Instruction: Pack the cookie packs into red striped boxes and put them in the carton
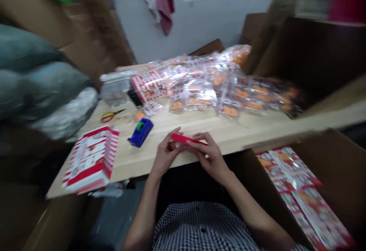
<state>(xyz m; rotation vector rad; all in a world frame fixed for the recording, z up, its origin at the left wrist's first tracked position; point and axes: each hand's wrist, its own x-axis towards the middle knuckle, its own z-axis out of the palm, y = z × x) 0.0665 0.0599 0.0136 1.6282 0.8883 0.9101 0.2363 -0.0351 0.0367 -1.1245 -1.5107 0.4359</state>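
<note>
Over the table's front edge, my left hand (165, 155) and my right hand (211, 155) grip a narrow red card-like piece (183, 139) between fingers and thumbs. It appears nearly edge-on, so its faces are hidden. My left fingers pinch its left end; the right fingers wrap over the other end. To the left of my hands stands a blue tape dispenser (140, 132) with a green core. A stack of red-and-white printed cards (90, 155) lies farther left on the wooden table (160, 123).
Many clear packets with orange pieces (197, 98) cover the back of the table. Scissors (110, 116) and a clear plastic container (116, 89) lie at the left. An open carton (337, 159) at lower right holds printed packs (291, 171). Large sacks (42, 83) bulge at left.
</note>
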